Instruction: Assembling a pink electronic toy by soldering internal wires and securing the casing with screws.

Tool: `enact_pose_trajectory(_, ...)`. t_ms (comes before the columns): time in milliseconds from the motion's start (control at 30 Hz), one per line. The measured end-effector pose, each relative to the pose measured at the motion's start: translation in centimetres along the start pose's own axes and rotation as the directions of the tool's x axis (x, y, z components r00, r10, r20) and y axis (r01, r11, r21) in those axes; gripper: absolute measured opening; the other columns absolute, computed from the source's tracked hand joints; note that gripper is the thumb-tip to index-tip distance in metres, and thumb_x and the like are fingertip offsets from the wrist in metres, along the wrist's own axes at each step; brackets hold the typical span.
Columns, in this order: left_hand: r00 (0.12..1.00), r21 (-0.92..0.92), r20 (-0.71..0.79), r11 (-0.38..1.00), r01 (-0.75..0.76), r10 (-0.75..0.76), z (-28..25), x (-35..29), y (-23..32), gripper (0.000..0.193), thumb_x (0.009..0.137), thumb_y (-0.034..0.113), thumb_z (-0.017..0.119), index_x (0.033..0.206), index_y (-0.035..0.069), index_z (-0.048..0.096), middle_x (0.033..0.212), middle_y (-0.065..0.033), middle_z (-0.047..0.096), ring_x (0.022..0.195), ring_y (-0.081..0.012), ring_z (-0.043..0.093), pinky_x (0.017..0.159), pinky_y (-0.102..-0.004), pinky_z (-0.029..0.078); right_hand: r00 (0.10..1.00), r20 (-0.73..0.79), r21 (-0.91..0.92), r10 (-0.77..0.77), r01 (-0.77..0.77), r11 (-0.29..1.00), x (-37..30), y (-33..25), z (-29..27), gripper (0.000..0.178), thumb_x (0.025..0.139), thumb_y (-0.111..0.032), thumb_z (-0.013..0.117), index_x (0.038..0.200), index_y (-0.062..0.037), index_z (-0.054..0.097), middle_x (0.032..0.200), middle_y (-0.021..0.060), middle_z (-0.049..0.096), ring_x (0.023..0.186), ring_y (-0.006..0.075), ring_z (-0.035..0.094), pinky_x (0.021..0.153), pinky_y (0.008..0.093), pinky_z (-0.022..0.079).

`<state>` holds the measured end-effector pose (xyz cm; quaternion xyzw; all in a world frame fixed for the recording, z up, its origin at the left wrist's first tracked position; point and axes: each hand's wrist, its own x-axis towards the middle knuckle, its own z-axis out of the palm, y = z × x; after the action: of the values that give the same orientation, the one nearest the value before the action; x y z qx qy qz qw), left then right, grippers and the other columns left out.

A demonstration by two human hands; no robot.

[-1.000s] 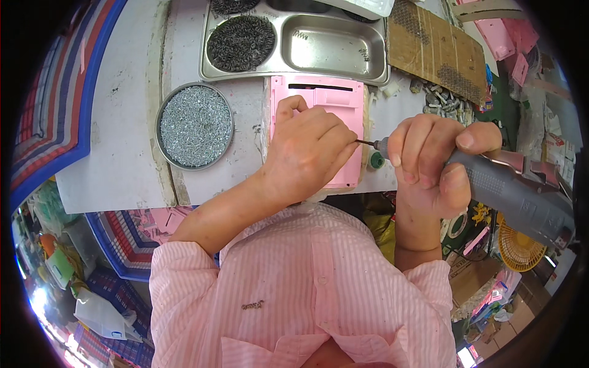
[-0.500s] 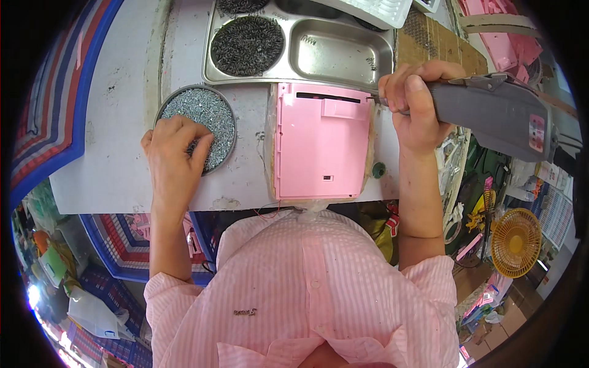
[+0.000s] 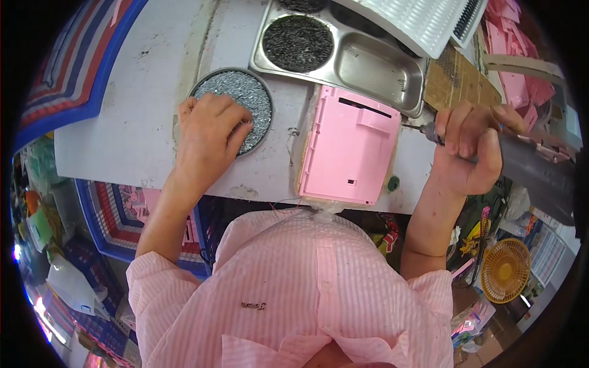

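Observation:
My left hand (image 3: 210,132) is in a round dish (image 3: 270,101) of small silvery screws (image 3: 230,86). Its fingers are curled together with the thumb near them; the fingertips are partly hidden, so what they pinch does not show. My right hand (image 3: 469,144) wraps around a grey electric screwdriver (image 3: 534,172), held sideways with its thin bit (image 3: 412,127) pointing left. Just left of the bit tip, a flat pink plastic panel (image 3: 353,153) with a dark slot along its far side lies at the table's front edge. Neither hand touches the panel.
Beyond the panel is a metal compartment tray (image 3: 380,64) with dark springs (image 3: 297,43) in a round well. White ribbed trays (image 3: 405,24) overhang its right. Striped blue-rimmed baskets stand at the far left and below the table (image 3: 147,147). A yellow fan (image 3: 505,271) is at lower right.
The screwdriver has drawn back right from the panel's far right corner, and its bit now shows. My left hand remains in the screw dish. The whole view has shifted and tilted slightly.

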<state>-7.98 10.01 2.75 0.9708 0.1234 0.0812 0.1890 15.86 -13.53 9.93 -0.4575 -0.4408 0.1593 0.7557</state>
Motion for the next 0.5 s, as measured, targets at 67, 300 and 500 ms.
enact_pose_trajectory(67,0.993,-0.022,-0.116,1.0,0.014,-0.016,-0.4,0.1,-0.3,0.009,0.083,0.014,0.074,0.091,0.012,0.071,0.092,-0.0006,0.066,0.094,-0.0206,0.061,0.086,-0.041,0.035,1.0,0.012,0.013,0.008,-0.008,1.0,0.0,0.2,0.6,0.037,0.095,-0.011,0.057,0.13,-0.0051,0.048,0.062,0.0033,0.044,0.053,0.0141,0.043,0.053,0.0346,0.046)
enact_pose_trajectory(300,0.946,-0.191,-0.322,0.977,-0.098,0.032,1.1,-0.6,0.6,0.01,0.078,0.018,0.079,0.081,0.016,0.07,0.082,0.0022,0.067,0.077,-0.0187,0.061,0.081,-0.0399,0.038,0.988,0.125,0.158,0.092,-0.112,0.981,1.1,1.4,6.1,0.035,0.097,-0.018,0.054,0.131,-0.0096,0.05,0.063,-0.0005,0.044,0.056,0.0126,0.042,0.057,0.0322,0.043)
enact_pose_trajectory(500,0.901,-0.275,-0.398,0.914,-0.297,0.173,2.1,-0.1,3.8,0.021,0.073,0.012,0.081,0.092,0.012,0.071,0.084,0.0034,0.068,0.072,-0.0141,0.059,0.076,-0.0369,0.033,0.962,0.213,0.104,0.173,-0.198,0.975,0.9,0.8,10.0,0.033,0.1,-0.025,0.056,0.129,-0.0145,0.046,0.065,-0.0028,0.05,0.055,0.011,0.046,0.053,0.0291,0.044)
